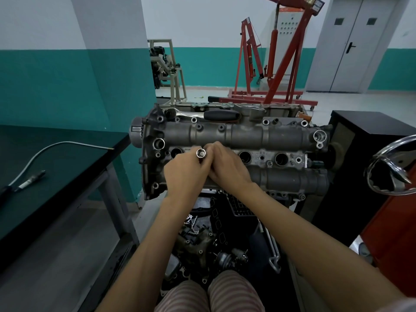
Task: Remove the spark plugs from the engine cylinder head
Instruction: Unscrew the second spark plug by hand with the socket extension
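Centrally, the engine cylinder head (247, 134) sits between a dark bench (56, 154) and a black cabinet (360, 143). Left hand (186, 172) has its grip curled round a silver socket (201, 153), open end up, above the plug wells. Right hand (227, 167) presses against it, fingers curled; whether they pinch anything I cannot tell. A ratchet (202, 114) lies along the head's far edge.

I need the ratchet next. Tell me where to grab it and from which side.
Take the ratchet by its black handle grip, coming down from above. It lies flat along the far edge of the cylinder head, handle to the right and chrome head to the left, with the top uncovered.
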